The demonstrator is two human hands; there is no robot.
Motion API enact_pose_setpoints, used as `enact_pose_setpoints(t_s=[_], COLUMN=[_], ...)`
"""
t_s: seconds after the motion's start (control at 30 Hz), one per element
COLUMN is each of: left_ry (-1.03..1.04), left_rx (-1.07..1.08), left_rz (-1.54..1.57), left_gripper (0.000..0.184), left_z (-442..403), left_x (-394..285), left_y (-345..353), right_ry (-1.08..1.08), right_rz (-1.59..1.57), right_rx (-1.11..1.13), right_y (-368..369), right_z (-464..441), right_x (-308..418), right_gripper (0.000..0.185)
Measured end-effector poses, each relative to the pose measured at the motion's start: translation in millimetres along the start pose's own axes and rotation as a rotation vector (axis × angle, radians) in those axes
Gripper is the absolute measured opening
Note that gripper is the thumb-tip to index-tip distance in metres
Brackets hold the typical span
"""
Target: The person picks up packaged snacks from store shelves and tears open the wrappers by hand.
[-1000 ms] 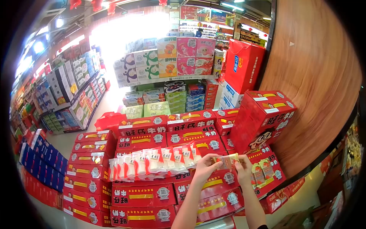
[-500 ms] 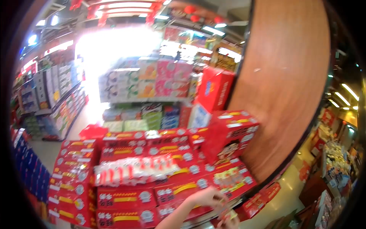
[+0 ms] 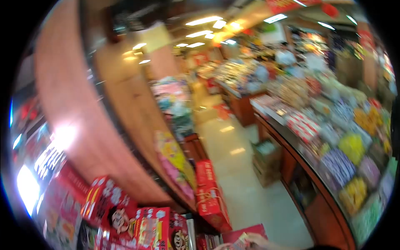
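Observation:
At the bottom edge, my right hand (image 3: 255,240) is partly in view and blurred, its fingers closed around a small pale wrapped packet (image 3: 241,238). My left hand (image 3: 225,246) shows only as a sliver beside it, cut off by the frame, so its fingers are hidden. Just left of the hands stand red snack boxes (image 3: 177,231) with a cartoon face. Small packets (image 3: 146,233) lie on top of one of these boxes. A flat red box (image 3: 250,230) is right behind my hands.
A curved wooden pillar (image 3: 62,71) rises at the left. Red gift boxes (image 3: 211,196) stand on the floor by its base. A tiled aisle (image 3: 246,200) runs forward. On the right, a long wooden counter (image 3: 308,191) carries bagged goods. People (image 3: 285,58) are far back.
My view has swung right, from the stacked red boxes to the aisle and counter. My hands now sit lower, mostly out of the frame; the small packet is still at my fingers.

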State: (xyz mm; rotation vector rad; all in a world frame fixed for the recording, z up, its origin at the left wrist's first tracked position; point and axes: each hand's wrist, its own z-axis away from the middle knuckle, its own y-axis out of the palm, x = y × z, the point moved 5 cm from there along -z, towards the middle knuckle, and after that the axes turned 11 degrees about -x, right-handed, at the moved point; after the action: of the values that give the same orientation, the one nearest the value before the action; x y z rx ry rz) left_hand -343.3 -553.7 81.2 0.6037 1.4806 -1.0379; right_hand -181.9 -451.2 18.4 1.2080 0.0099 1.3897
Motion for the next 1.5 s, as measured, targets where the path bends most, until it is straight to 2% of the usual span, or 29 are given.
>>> enact_pose_setpoints(t_s=[0.03, 0.07, 0.1, 0.13, 0.17, 0.23, 0.3, 0.33, 0.43, 0.53, 0.63, 0.67, 0.83, 0.93, 1.0, 1.1, 1.2, 1.3, 1.37, 1.4, 1.5], left_ry=[0.165, 0.010, 0.038, 0.153, -0.098, -0.013, 0.047, 0.048, -0.073, -0.110, -0.119, -0.143, -0.275, -0.158, -0.080, -0.128, 0.047, 0.352, 0.327, 0.358, 0.526], left_rx=[-0.015, 0.069, 0.083, 0.105, 0.120, 0.212, 0.113, 0.072, 0.099, 0.153, 0.235, 0.251, 0.342, 0.386, 0.438, 0.552, 0.654, 0.835, 0.906, 0.950, 1.044], left_rz=[-0.026, 0.025, 0.019, -0.016, 0.030, -0.047, 0.159, 0.163, 0.275, 0.284, 0.280, 0.290, 0.285, 0.122, 0.032, 0.065, -0.126, -0.240, -0.209, -0.195, -0.142], left_gripper=[0.028, 0.028, 0.028, 0.028, 0.026, 0.040, 0.020, 0.021, 0.019, 0.020, 0.029, 0.031, 0.037, 0.034, 0.028, 0.026, 0.025, 0.026, 0.028, 0.028, 0.029], left_z=[-2.9, -16.4, -29.8, -44.9, -57.9, -86.1, -102.9, -113.0, -133.1, -164.1, -198.0, -207.7, -257.2, -299.6, -323.1, -361.6, -388.7, -419.5, -421.6, -420.4, -420.1], left_x=[-58.6, -57.1, -66.2, -74.5, -64.8, -64.9, -78.6, -75.7, -83.5, -74.5, -61.8, -64.0, -62.3, -52.8, -62.4, -74.0, -106.9, -112.0, -140.9, -146.2, -162.3], left_y=[9.3, 18.6, 28.3, 37.4, 45.7, 64.9, 92.8, 104.8, 155.3, 211.3, 251.7, 269.6, 342.4, 380.1, 412.3, 469.7, 529.5, 594.7, 629.1, 640.8, 695.6], right_ry=[-0.119, -0.143, -0.124, -0.206, -0.228, -0.140, -0.145, -0.174, -0.261, -0.364, -0.371, -0.315, -0.380, -0.331, -0.375, -0.424, -0.464, -0.444, -0.410, -0.441, -0.513], right_rz=[0.063, 0.006, 0.027, 0.015, 0.014, -0.023, -0.027, 0.022, 0.178, 0.292, 0.123, 0.190, 0.082, 0.070, 0.027, -0.008, 0.023, 0.039, 0.027, -0.044, 0.020], right_rx=[0.038, 0.107, 0.004, 0.009, -0.005, -0.028, -0.024, -0.024, -0.053, -0.135, -0.270, -0.301, -0.468, -0.590, -0.656, -0.757, -0.937, -1.122, -1.230, -1.252, -1.394], right_y=[10.2, 2.4, 1.4, -3.7, -11.3, -11.3, -30.7, -43.1, -84.9, -125.9, -153.3, -169.4, -228.0, -259.5, -280.0, -301.0, -327.4, -355.6, -370.9, -375.8, -406.9], right_z=[10.6, -3.4, -4.6, -15.1, -21.4, -9.1, -14.9, -21.0, -21.6, -15.0, -8.8, -12.9, -45.9, -64.4, -79.0, -95.8, -97.2, -83.8, -77.2, -75.2, -75.5], right_x=[32.9, 37.6, 52.5, 59.7, 69.4, 105.1, 121.0, 129.2, 150.0, 180.9, 205.4, 210.0, 236.0, 260.7, 280.6, 314.6, 363.7, 407.9, 418.4, 423.1, 424.5], right_gripper=[0.016, 0.019, 0.016, 0.017, 0.019, 0.023, 0.024, 0.025, 0.027, 0.026, 0.027, 0.029, 0.029, 0.025, 0.023, 0.025, 0.025, 0.025, 0.027, 0.026, 0.025])
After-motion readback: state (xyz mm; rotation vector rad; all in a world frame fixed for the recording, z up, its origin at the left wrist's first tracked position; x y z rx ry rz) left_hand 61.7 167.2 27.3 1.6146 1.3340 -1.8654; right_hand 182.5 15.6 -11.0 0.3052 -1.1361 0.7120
